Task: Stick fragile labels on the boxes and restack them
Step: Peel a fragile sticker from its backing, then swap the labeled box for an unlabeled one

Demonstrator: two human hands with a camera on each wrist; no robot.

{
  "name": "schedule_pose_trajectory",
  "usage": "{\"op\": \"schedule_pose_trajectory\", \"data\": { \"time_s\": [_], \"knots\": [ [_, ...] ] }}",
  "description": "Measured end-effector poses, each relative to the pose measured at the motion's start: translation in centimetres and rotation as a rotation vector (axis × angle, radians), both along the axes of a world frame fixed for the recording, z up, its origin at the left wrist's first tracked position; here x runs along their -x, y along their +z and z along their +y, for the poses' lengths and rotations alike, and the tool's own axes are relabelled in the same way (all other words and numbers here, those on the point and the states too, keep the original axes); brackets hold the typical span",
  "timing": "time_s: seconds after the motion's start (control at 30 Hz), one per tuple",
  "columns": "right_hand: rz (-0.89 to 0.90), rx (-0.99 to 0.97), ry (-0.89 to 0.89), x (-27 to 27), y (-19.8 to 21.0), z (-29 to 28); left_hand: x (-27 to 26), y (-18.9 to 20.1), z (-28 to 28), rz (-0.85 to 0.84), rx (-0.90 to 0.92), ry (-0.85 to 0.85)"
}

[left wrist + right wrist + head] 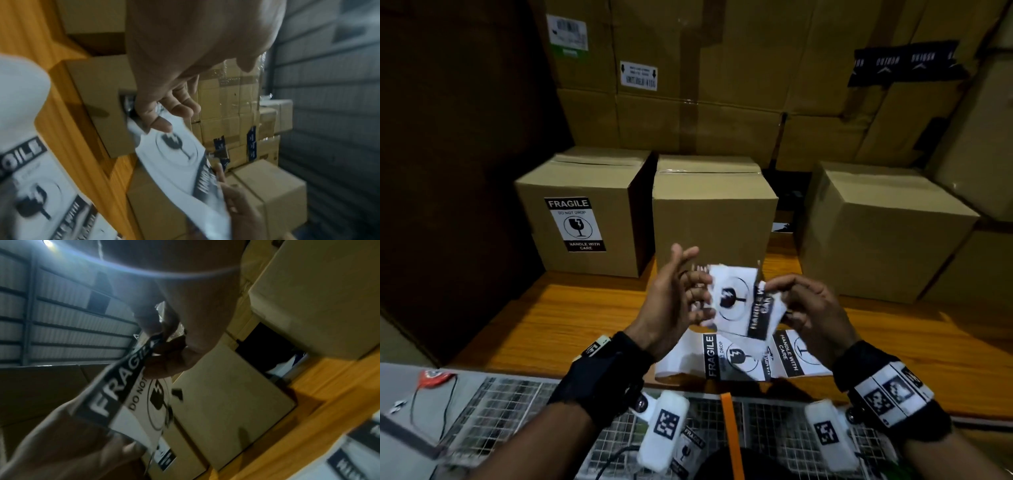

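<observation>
Two hands (pixel 674 301) (pixel 808 311) w/ fragile label (pixel 739 301)

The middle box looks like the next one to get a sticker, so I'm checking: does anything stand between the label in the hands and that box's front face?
Nothing visible does. The label is held up between the left hand and right hand, directly before the middle box, whose front face is bare.

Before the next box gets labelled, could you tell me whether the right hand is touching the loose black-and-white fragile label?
Touching: in the right wrist view, the right hand pinches the black-and-white fragile label at its black top edge.
</observation>
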State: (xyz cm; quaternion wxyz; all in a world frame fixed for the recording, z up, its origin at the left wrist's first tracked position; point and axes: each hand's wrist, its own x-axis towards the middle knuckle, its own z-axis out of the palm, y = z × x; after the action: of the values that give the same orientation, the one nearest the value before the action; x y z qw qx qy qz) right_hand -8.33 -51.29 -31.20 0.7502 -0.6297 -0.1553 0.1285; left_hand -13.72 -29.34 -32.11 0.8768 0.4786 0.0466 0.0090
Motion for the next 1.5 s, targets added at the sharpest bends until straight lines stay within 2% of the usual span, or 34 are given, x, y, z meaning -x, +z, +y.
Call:
{"op": "schedule_pose_trajectory", "data": {
  "time_s": [0.1,0.17,0.23,0.3,0.4,0.47,0.53,0.63,0.7,0.77,0.87,0.97,1.2,1.33,1.37,1.43,1.5],
  "knots": [
    [-0.194,0.249,-0.233,-1.8,-0.3,-3.2,0.2,-0.7,0.1,0.017,-0.281,0.042],
    [-0.426,0.484,-0.358,-3.0,-0.2,-5.4,0.5,-1.5,-0.1,0.023,-0.405,0.024],
    [-0.704,0.817,-0.372,-3.9,-0.3,-7.0,0.3,-2.4,-0.6,0.026,-0.593,0.008],
    [-0.847,1.155,-0.268,-4.5,-0.4,-7.3,-0.4,-3.7,-1.0,0.000,-0.830,0.023],
    [-0.789,1.538,-0.121,-5.3,-1.6,-6.7,-1.3,-5.7,-1.2,-0.085,-1.335,0.058],
    [-0.673,1.636,-0.039,-6.0,-2.6,-5.9,-1.5,-6.8,-1.2,-0.055,-1.724,0.000],
    [-0.619,1.692,0.054,-6.8,-4.1,-5.1,-1.3,-7.8,-1.2,0.067,-1.950,-0.128],
    [-0.572,1.670,0.144,-7.4,-7.0,-4.4,-1.0,-9.7,-0.8,0.282,-1.963,-0.276],
    [-0.516,1.615,0.131,-7.3,-9.0,-4.3,-0.6,-10.9,-0.4,0.343,-1.920,-0.327],
    [-0.455,1.533,0.098,-7.1,-10.6,-4.3,-0.1,-12.1,-0.2,0.319,-1.953,-0.349],
    [-0.294,1.381,0.022,-6.7,-11.9,-4.3,0.2,-13.2,-0.2,0.230,-2.019,-0.296],
    [-0.310,1.390,-0.016,-6.8,-12.8,-4.9,-0.2,-13.5,-0.2,0.177,-2.017,-0.278],
    [-0.343,1.420,0.225,-6.3,-11.1,-5.5,-1.1,-14.2,-0.7,0.135,-1.979,-0.278],
    [-0.262,1.307,0.327,-5.7,-9.4,-5.7,-1.2,-14.6,-0.9,0.106,-1.929,-0.240],
    [-0.287,1.284,0.294,-5.8,-9.5,-5.8,-1.3,-14.8,-1.0,0.084,-1.899,-0.215],
    [-0.355,1.216,0.092,-6.1,-10.2,-6.2,-1.6,-14.9,-1.6,0.023,-1.816,-0.166],
    [-0.417,1.192,-0.061,-6.0,-10.7,-6.5,-1.8,-14.8,-2.8,-0.039,-1.660,-0.136]
  ]
}}
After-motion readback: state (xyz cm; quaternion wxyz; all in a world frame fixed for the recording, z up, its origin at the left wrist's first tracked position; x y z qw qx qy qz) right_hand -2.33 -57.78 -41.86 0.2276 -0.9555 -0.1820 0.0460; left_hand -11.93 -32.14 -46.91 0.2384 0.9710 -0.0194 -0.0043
